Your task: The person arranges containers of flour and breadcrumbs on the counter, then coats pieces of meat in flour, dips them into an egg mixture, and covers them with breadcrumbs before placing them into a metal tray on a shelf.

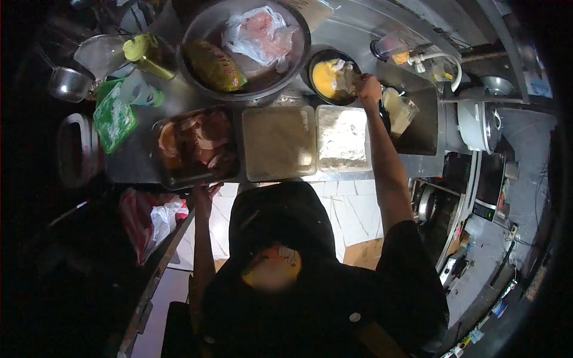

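Observation:
At the right rim of a dark bowl [326, 76] holding yellow liquid is my right hand [367, 89], fingers closed; what they grip is too small to make out. Something greyish lies in the liquid beside the fingers. My left hand [206, 192] is below the front edge of a metal tray of raw meat [202, 140], near the counter's edge, its fingers partly hidden. Right of the meat are a shallow tray of tan powder [279, 143] and a tray with a white, brightly lit content [343, 137].
A large metal basin [190, 74] at the back holds a plastic bag and a yellow-green package. A sink [421, 119] with a faucet [456, 65] lies to the right. Green-lidded container [113, 116], bottle [152, 56] and pots stand left. A red-white bag [146, 221] hangs lower left.

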Motion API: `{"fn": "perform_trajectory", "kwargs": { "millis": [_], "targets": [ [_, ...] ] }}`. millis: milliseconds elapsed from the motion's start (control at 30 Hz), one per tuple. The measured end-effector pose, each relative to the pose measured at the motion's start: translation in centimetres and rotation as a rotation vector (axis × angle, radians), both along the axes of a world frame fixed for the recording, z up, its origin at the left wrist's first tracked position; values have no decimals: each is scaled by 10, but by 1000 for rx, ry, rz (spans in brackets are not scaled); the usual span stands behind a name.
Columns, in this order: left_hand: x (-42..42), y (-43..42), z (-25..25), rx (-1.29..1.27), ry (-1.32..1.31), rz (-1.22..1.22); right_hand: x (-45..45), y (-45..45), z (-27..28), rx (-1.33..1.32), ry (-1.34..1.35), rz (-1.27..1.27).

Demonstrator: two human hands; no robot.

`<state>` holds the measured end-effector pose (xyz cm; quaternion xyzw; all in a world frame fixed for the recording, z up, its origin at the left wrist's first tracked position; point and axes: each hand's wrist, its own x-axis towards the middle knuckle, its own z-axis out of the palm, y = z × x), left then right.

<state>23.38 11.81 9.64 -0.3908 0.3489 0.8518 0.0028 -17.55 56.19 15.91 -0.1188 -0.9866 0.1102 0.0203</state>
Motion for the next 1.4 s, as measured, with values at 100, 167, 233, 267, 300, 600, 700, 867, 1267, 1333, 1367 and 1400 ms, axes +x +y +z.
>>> {"fn": "perform_trajectory", "kwargs": {
  "millis": [100,167,233,267,300,600,700,867,1267,1333,1367,1400],
  "targets": [
    [1,1,-3,-12,56,13,9,-24,2,168,-14,26],
    [3,-4,-12,6,20,-51,11,-30,-2,219,-52,45],
    [5,-4,-16,20,45,-35,10,-32,-8,282,-88,113],
    [6,-4,-17,35,72,-19,10,-30,-13,348,-121,180],
    [5,-4,-18,36,71,-21,10,-29,-18,348,-123,179],
    [4,-3,-14,-17,-7,-41,17,-49,22,356,-78,205],
    [6,-2,-20,-87,-21,-100,14,-36,-17,-145,-253,473],
    [1,-2,-8,3,-52,-30,-3,-26,-76,-876,-356,615],
    [-4,8,0,-122,0,12,-64,-25,-75,-529,-94,610],
    [2,3,-10,-138,7,-49,-67,-12,-81,-684,-39,646],
    [3,1,-13,-151,25,-103,-60,-10,-66,-302,58,691],
    [5,-1,-16,-145,25,-97,-47,-9,-53,-296,56,696]
  ]
}}
